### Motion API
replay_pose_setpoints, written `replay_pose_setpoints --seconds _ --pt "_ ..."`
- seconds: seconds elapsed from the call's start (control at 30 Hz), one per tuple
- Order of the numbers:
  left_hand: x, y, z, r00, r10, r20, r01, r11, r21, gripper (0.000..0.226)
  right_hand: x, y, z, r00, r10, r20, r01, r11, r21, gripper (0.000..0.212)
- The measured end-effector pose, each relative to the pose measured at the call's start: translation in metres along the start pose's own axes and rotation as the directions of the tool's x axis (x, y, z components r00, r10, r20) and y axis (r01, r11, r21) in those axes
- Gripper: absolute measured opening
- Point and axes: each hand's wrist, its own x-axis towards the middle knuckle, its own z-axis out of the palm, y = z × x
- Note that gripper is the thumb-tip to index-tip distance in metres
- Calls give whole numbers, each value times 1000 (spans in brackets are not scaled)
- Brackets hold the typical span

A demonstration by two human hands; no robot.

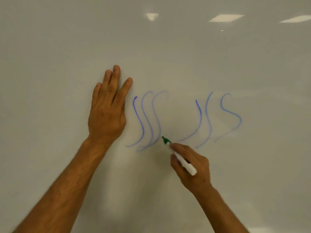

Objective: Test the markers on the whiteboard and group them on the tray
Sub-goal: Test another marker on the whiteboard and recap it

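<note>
Whiteboard filling the whole view, pale and glossy; three bright ceiling-light reflections along its upper right. Left hand laid flat against the board, palm down, fingers extended and pointing upward, the index finger spread a little apart from the others; it grips nothing; its bare forearm runs down to the lower left corner. Right hand lower and to the right, fingers curled closed around a marker; the barrel is white, pinched between thumb and fingers, its blunt rear end projecting past the hand toward the lower right; the green tip end points up and to the left and sits at the board surface, though contact itself cannot be judged for certain. Two groups of blue wavy strokes on the board: a left group of three S-shaped lines just beside the left hand's thumb side, their lower tails overlapping; a right group of three further curves, the rightmost most sharply bent, all rather faint toward their lower ends. The green tip lies between the two groups, close to the bottom of the left group's third stroke; no green line can be made out beneath it. The tray is out of view; the marker in the right hand is the only one visible.
</note>
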Motion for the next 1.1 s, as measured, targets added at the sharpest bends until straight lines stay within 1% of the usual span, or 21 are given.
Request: replay_pose_setpoints --seconds 0.03,0.07,0.13,0.17,0.2,0.27,0.33,0.43,0.47,0.53,0.6,0.63,0.7,0.77,0.83,0.9,0.93,1.07,1.1 --pt "0 0 0 1000 3 3 -3 1000 -4 56 8 0 -1 1000 -7 23 6 1000 19 22" --pt "0 0 0 1000 7 5 -7 1000 -9 53 21 -1 -5 1000 12 -12 -12 999 40 23" --pt "0 1 0 1000 16 7 -16 1000 -21 52 58 0 -21 981 93 -168 -76 992 103 24" --pt "0 1 -1 1000 19 9 -19 999 -28 52 77 0 -29 968 120 -220 -94 987 128 25" --pt "1 1 -1 1000 20 11 -19 999 -34 53 92 -1 -35 963 129 -236 -98 986 138 26" --pt "1 3 -2 1000 16 16 -15 999 -40 56 108 -4 -38 977 95 -192 -75 991 109 25" --pt "1 4 -2 1000 12 15 -11 999 -38 60 99 -3 -34 986 42 -164 -37 999 36 23" --pt "1 4 -2 1000 12 1 -12 999 -40 65 54 4 -24 967 78 -242 -81 997 -3 22" --pt "0 4 -2 1000 12 -6 -12 999 -43 66 37 6 -19 966 96 -242 -100 995 -3 21" --pt "0 5 -1 1000 13 -18 -14 999 -43 67 12 5 -8 981 99 -169 -103 995 -11 20" --pt "0 6 -2 1000 19 -22 -19 999 -33 68 10 2 -5 993 68 -94 -68 998 8 20" --pt "-1 5 -2 1000 20 -22 -21 999 -29 69 20 1 -7 991 81 -108 -76 996 44 21" --pt "-1 5 -2 1000 19 -18 -19 999 -31 69 52 -2 -18 966 146 -212 -119 984 136 24" --pt "0 6 -2 1000 16 -19 -17 999 -30 69 87 -2 -32 946 153 -285 -117 983 140 25" --pt "0 6 -2 1000 11 -19 -12 1000 -26 69 105 -3 -38 963 116 -244 -97 991 89 26" --pt "0 7 -2 1000 7 -19 -7 1000 -29 69 100 -3 -34 978 95 -188 -88 995 45 25" --pt "0 7 -2 1000 7 -18 -8 999 -32 69 91 -1 -32 977 101 -188 -95 995 37 25" --pt "0 6 -1 1000 14 -11 -14 999 -32 69 40 8 -25 955 131 -266 -130 991 22 22" --pt "0 6 -1 1000 14 -8 -14 999 -30 69 27 8 -22 954 135 -266 -136 991 15 22"
